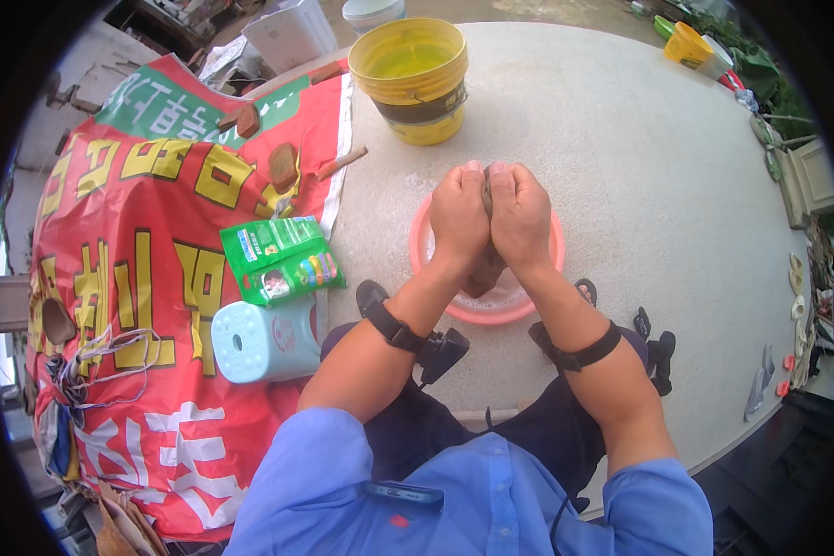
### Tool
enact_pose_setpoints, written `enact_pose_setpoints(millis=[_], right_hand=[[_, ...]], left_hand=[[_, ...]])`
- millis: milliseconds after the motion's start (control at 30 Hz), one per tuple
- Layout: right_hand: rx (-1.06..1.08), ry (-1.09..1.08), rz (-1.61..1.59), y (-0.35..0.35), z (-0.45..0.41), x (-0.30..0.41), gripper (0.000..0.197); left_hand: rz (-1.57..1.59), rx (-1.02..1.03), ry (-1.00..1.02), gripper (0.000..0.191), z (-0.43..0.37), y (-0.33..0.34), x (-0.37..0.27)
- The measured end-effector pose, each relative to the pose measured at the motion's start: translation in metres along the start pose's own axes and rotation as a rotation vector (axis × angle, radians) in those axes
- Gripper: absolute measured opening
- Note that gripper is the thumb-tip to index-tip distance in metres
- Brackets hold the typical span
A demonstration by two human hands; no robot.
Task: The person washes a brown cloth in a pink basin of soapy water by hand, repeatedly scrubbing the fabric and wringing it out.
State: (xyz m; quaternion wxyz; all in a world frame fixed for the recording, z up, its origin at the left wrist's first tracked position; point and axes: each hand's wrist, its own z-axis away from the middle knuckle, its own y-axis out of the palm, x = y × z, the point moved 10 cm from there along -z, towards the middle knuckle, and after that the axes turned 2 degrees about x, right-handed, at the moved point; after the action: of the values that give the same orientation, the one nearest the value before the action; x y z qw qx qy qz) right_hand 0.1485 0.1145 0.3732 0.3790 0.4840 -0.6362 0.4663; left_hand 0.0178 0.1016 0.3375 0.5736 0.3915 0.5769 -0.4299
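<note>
My left hand [461,212] and my right hand [521,212] are side by side in fists, thumbs upward, both gripping a wet dark cloth [485,272]. The cloth's lower part hangs below the hands, over a pink plastic basin [557,240] that holds whitish, sudsy water. Whether the cloth touches the water is hard to tell. The basin stands on the pale concrete between my feet. Beyond it is a yellow bucket [427,131] with liquid inside.
Left of the basin, a green printed packet [281,258] lies against a light blue plastic stool [267,340]. A red banner [181,292] held down by brick pieces [283,167] covers the left side. Shoes [757,386] lie along the right edge.
</note>
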Motion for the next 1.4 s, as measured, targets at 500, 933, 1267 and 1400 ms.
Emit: enact_pose_setpoints(millis=[500, 933, 1267, 1400], right_hand=[[-0.043, 0.308, -0.301, -0.006, -0.024, -0.089, 0.038], [0.065, 0.207, -0.314, 0.007, 0.009, -0.035, 0.032], [0.074, 0.349, -0.59, 0.009, -0.001, -0.053, 0.02], [0.152, 0.506, -0.679, 0.012, 0.006, -0.049, 0.021]], left_hand=[[-0.046, 0.057, 0.132, 0.04, 0.032, 0.02, -0.01], [0.116, -0.054, -0.065, 0.034, 0.007, 0.001, 0.009], [0.383, -0.178, 0.029, 0.049, -0.016, -0.012, 0.012], [0.467, -0.17, 0.004, 0.043, -0.026, -0.018, 0.018]])
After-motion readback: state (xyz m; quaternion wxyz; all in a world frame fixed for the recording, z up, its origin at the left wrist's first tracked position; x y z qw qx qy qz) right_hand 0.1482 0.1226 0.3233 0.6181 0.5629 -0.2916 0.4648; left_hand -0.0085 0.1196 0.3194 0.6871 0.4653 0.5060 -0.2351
